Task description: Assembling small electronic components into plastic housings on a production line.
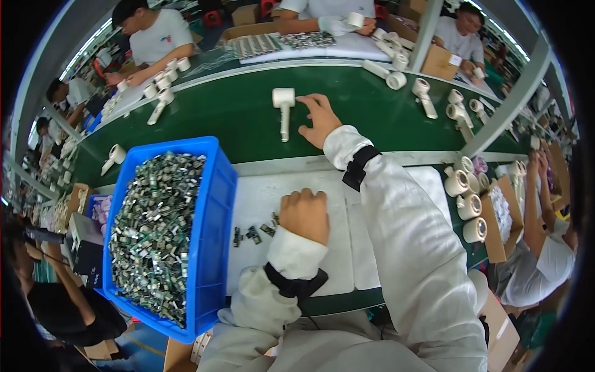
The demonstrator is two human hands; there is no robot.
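Note:
My right hand (pixel 320 119) reaches over the green conveyor belt (pixel 223 102), thumb and fingers apart. Its index fingertip is right beside the round head of a white hairdryer-shaped part (pixel 284 98), whose handle points toward me; whether they touch I cannot tell. My left hand (pixel 304 215) rests low over the white work surface (pixel 338 248) with its fingers curled under, hiding anything inside them. Several small circuit boards (pixel 253 234) lie just left of that hand. To the left, a blue bin (pixel 214 204) is heaped with many more small circuit boards (pixel 158 235).
More white hairdryer-shaped parts (pixel 424 99) lie along the belt, one (pixel 113 158) beyond the bin. White round-headed parts (pixel 475 230) stand at the right beside a cardboard box (pixel 494 229). A grey post (pixel 511 99) rises at right. Co-workers sit across the belt and at both sides.

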